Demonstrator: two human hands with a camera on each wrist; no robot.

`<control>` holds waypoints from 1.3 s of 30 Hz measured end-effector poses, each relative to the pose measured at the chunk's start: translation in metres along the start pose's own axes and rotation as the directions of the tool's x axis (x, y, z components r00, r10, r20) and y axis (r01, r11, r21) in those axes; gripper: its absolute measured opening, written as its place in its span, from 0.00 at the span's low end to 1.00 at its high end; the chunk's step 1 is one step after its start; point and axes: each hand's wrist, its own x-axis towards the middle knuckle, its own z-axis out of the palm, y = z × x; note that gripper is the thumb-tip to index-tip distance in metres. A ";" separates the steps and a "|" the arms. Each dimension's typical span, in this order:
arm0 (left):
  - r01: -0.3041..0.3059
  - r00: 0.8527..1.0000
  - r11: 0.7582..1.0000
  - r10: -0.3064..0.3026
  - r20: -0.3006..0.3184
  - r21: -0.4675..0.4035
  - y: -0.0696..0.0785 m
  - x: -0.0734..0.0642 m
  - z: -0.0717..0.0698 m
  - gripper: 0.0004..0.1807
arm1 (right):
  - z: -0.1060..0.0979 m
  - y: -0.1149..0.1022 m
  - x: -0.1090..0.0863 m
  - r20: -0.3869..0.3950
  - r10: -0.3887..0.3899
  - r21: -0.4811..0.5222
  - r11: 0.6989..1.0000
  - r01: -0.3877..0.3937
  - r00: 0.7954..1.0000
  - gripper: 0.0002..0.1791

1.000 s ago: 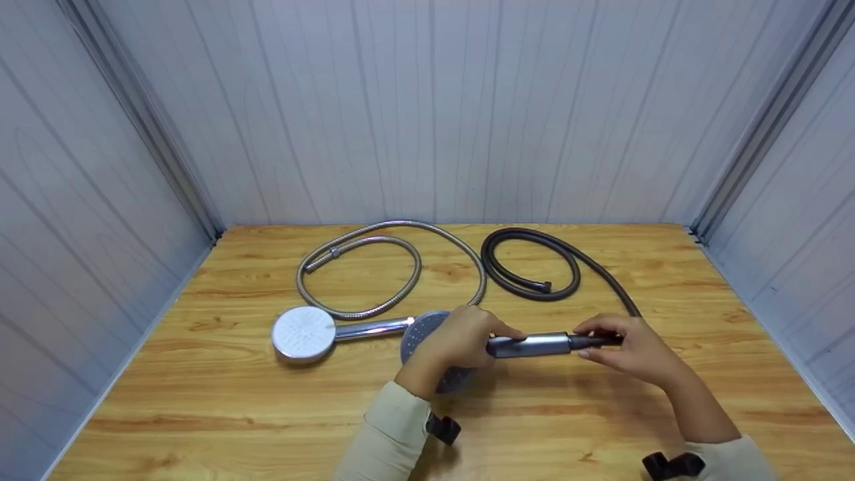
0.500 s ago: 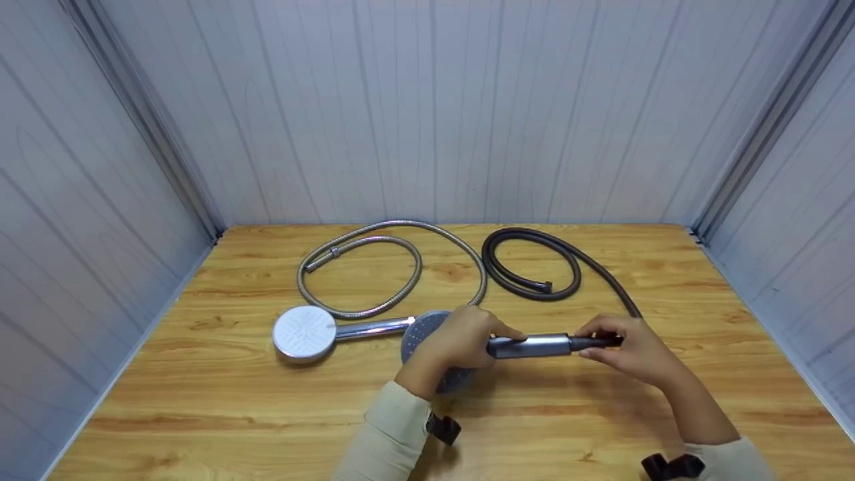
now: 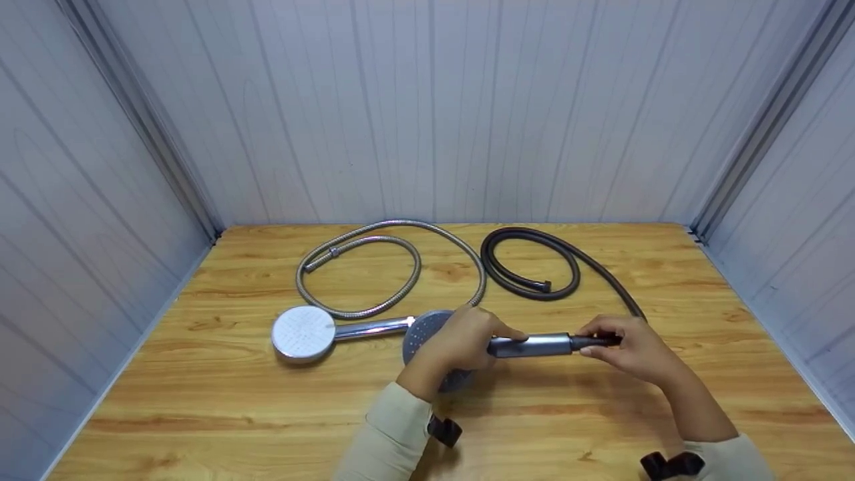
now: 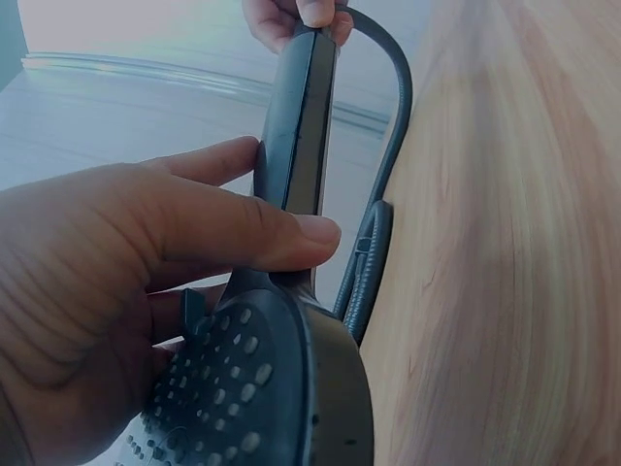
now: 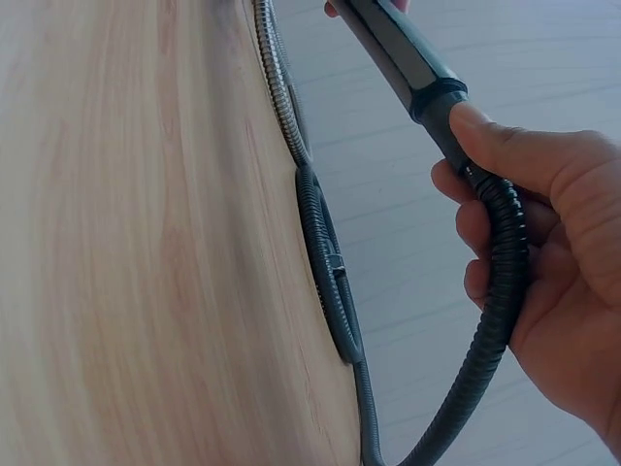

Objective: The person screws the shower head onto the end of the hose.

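Note:
My left hand (image 3: 461, 341) grips a dark grey shower head (image 4: 291, 369) near its neck, thumb lying along the handle. The nozzle face partly shows below that hand. At the handle's far end sits the black connector of a dark shower hose (image 5: 495, 311). Thumb and fingers of my right hand (image 3: 631, 347) pinch this connector where it meets the handle. From there the hose bends down and runs back to a coil on the table. In the right wrist view, connector and handle are in line and touching; the thread inside is hidden.
Left of my hands lies a chrome shower head (image 3: 304, 334) with its handle pointing right. Behind it a silver metal hose (image 3: 394, 224) is looped on the wooden table (image 3: 234, 427). White panel walls (image 3: 427, 113) stand at the back and both sides.
Almost nothing differs. Both hands keep their hold on the shower head and hose connector, and the fingers of my right hand shift only very slightly.

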 end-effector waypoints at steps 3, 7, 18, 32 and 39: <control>-0.021 1.000 1.000 0.021 -0.013 0.018 -0.001 0.000 0.001 0.29 | 0.001 0.001 -0.001 -0.002 -0.011 0.003 1.000 0.011 1.000 0.07; -0.025 1.000 0.999 0.025 -0.013 0.034 0.000 0.000 0.002 0.29 | 0.004 0.002 -0.003 -0.038 -0.003 -0.009 1.000 0.003 0.999 0.08; -0.015 1.000 0.995 0.014 0.005 0.100 0.003 0.001 0.003 0.31 | 0.001 -0.032 -0.007 -0.100 -0.031 -0.004 1.000 0.030 0.995 0.08; -0.021 1.000 0.990 0.019 0.015 0.140 -0.004 -0.002 0.005 0.24 | 0.006 0.006 -0.009 -0.093 0.036 0.021 0.999 -0.034 0.995 0.08; 0.041 0.999 0.989 -0.040 -0.012 0.139 -0.009 -0.003 0.003 0.25 | 0.002 0.009 -0.010 -0.089 0.080 0.037 0.996 -0.077 0.993 0.07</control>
